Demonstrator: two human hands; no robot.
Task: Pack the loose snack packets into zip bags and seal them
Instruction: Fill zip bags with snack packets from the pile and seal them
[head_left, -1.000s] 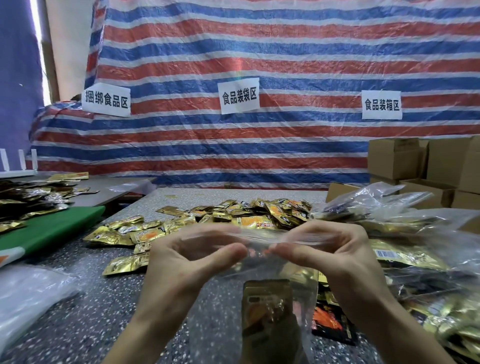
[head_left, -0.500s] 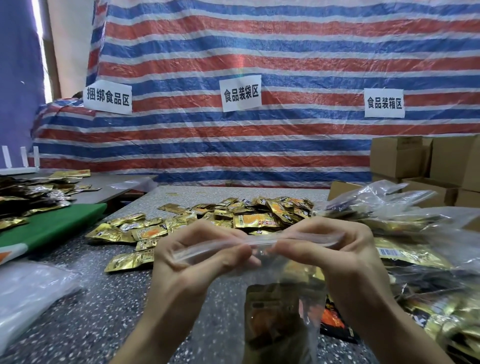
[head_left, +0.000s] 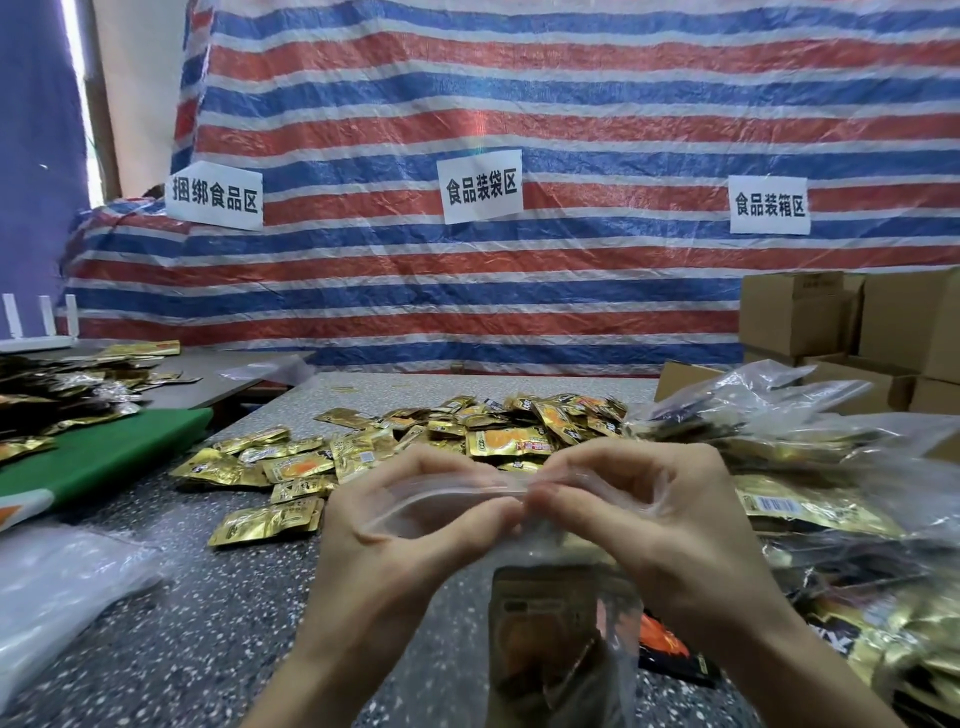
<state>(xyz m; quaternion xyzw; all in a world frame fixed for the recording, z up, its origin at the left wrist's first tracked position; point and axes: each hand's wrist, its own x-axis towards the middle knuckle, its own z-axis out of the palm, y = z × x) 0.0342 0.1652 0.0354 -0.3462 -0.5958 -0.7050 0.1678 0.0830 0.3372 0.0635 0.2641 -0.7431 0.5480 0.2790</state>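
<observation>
A clear zip bag (head_left: 566, 639) hangs in front of me with gold snack packets inside. My left hand (head_left: 395, 540) and my right hand (head_left: 654, 525) both pinch its top zip strip, thumbs and fingertips meeting near the strip's middle. The strip's left part still gapes a little between my left fingers. Loose gold snack packets (head_left: 415, 447) lie heaped on the speckled table (head_left: 208, 623) beyond my hands.
Filled clear bags (head_left: 810, 467) pile up at the right, with cardboard boxes (head_left: 852, 322) behind them. Empty plastic bags (head_left: 57, 592) lie at the left front. A green board (head_left: 98, 457) and another packet heap sit at the far left. A striped tarp hangs behind.
My hands have drawn closer together along the zip strip, so the fingertips now meet near its middle. The bag's mouth has narrowed.
</observation>
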